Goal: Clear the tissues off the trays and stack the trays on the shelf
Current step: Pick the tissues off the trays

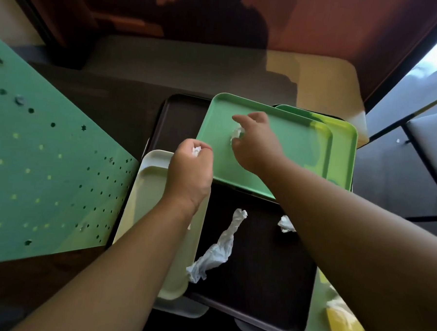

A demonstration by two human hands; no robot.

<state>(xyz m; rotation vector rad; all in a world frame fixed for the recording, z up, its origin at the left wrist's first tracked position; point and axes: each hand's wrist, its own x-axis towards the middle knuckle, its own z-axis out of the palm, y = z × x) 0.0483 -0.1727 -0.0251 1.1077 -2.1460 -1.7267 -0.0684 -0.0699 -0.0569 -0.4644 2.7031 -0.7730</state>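
Observation:
Several trays lie overlapped on a dark table. My right hand (255, 139) reaches over the green tray (289, 143) and pinches a small white tissue (236, 134) lying on it. A crumpled tissue ball (196, 151) sits in the fist of my left hand (189, 171), which hovers above the pale cream tray (145, 197). The dark brown tray (262, 274) in front carries a long twisted tissue (220, 249) and a small crumpled tissue (286, 224) partly hidden by my right forearm.
A second green tray (344, 151) lies under the first, and another dark tray (179, 117) lies behind. A green perforated panel (42, 171) stands at the left. At the lower right, a light green tray (330, 320) holds more tissue (339, 307). A cream table (325, 82) stands beyond.

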